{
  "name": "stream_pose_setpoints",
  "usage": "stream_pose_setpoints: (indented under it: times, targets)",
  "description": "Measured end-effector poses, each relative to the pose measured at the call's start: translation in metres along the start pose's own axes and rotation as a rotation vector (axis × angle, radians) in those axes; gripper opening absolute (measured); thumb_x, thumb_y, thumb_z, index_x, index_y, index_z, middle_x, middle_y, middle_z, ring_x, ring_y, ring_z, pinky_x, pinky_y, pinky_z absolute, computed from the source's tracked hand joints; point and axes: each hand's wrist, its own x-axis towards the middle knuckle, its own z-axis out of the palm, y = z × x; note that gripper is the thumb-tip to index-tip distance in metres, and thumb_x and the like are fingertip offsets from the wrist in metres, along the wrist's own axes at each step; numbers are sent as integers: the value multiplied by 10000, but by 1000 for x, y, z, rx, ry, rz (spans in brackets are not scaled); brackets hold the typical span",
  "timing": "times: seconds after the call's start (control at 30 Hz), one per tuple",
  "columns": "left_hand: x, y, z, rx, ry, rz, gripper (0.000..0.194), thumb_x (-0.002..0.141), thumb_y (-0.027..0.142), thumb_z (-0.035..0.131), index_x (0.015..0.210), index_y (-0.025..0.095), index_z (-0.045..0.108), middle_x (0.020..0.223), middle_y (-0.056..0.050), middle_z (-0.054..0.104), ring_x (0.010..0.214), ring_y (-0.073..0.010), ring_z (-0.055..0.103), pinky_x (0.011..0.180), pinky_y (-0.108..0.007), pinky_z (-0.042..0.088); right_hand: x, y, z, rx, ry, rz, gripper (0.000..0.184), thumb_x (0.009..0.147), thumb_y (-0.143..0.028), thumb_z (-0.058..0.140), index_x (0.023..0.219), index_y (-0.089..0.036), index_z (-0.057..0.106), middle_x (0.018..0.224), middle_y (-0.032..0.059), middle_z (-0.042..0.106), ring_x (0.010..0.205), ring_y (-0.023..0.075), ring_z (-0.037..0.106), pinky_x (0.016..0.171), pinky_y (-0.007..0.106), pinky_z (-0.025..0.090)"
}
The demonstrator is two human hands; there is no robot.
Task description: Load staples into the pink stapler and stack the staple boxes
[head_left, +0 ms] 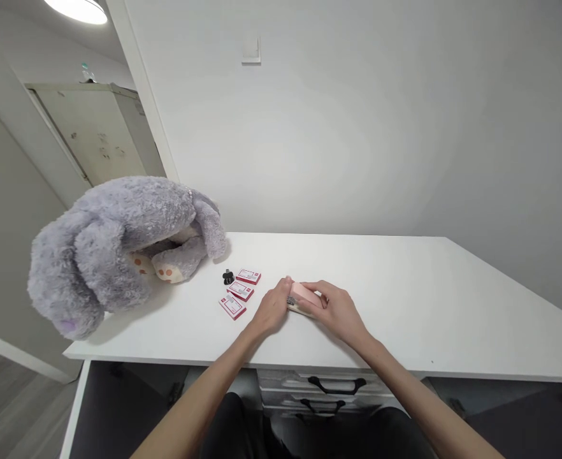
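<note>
Here we are, just below centre of frame: the right hand (337, 311) has its thumb and fingers clasped round a pink object (304, 293), over the white tabletop (386, 274). The left hand (271, 308) is at its left end, fingers partly hidden, so I can't tell whether they grip. Left of centre, three red-and-white boxes (240, 291) lie near a grey plush toy (132, 210).

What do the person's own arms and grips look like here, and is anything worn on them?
The left grip and right grip are bare, ungloved human hands, with no ring showing. The slender left forearm and slender right forearm narrow toward the wrists. No sleeve, watch, bracelet, cable or marking can be made out.
</note>
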Motion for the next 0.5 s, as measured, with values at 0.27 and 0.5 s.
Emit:
stream_pose_setpoints:
  times: [0.27,0.5]
  targets:
    - [2,-3,2,52,7,-66,459,1024,621,402,1110,224,616,1092,-85,718,1016,-249,656,909,-344,457,-2,-2,6,-153,18,-83,321,998,-478,599,1237,-297,713,1074,63,757,990,276,664,779,363,485]
    - [3,-4,3,67,22,-107,467,1024,626,382,1148,218,572,1012,-81,688,946,-254,648,838,-344,451,-13,28,6,-80,6,50,319,927,-484,642,1145,-261,711,1049,56,758,930,267,666,766,355,488]
